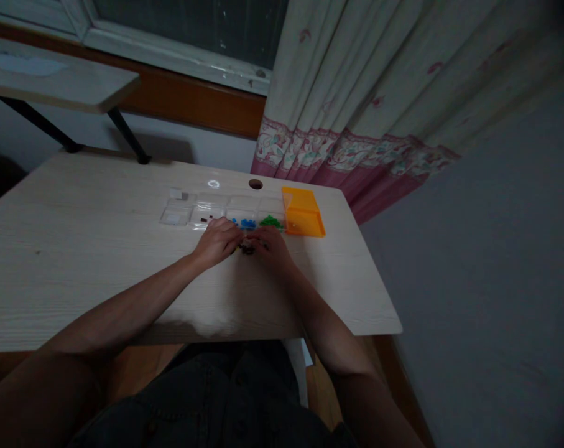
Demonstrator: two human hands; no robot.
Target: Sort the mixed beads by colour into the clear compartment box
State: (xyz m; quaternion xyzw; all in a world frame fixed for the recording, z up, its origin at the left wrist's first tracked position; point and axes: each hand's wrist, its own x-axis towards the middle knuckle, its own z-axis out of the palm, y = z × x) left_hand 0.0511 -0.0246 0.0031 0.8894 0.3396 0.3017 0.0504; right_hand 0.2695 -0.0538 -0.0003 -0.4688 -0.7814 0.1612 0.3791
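Note:
My left hand (219,241) and my right hand (270,246) meet at the near edge of a row of clear plastic compartments (210,202). Fingers of both hands are bent together over a small pile of dark pieces (247,249) on the table. What the fingertips pinch, if anything, is too small to make out. Just beyond the hands, one compartment has blue pieces (248,223) and another has green pieces (270,221). A few dark red-brown bits (204,219) lie in a compartment to the left.
An orange tray (305,211) adjoins the compartments on the right. Behind them are a round cable hole (255,184) and a whitish ring (213,184) on the pale wooden table (99,249). A raised shelf (90,87) stands at the back left; a curtain (319,124) hangs behind the right end.

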